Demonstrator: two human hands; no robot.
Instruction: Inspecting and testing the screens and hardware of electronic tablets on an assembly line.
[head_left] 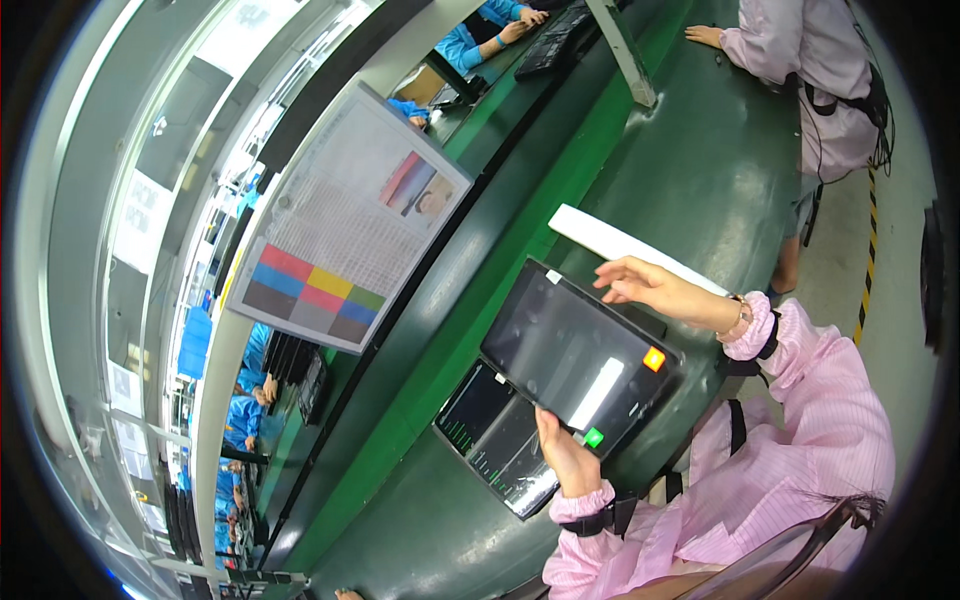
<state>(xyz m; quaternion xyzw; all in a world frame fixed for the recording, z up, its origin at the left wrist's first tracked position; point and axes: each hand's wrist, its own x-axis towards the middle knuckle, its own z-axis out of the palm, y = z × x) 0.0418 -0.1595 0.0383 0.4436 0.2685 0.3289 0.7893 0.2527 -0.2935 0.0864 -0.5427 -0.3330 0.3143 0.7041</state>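
A large, glossy black screen panel (555, 345) is tilted over the green bench, with an orange sticker and a green sticker along its near side. My left hand (570, 460) grips the panel's lower left edge, thumb on the front face; its other fingers are hidden behind. Above the opposite edge hovers my right hand (655, 292), fingers loosely stretched and apart, holding nothing. Two dark display panels with green marks, the far one (470, 410) and the near one (512, 465), lie side by side on the bench, partly covered by the large panel.
A long white strip (630, 245) lies on the bench (690, 170) beyond my right hand. An instruction sheet with colour blocks (350, 220) hangs from the frame at left. A co-worker in pink (775, 45) stands at far right; people in blue sit across the divider.
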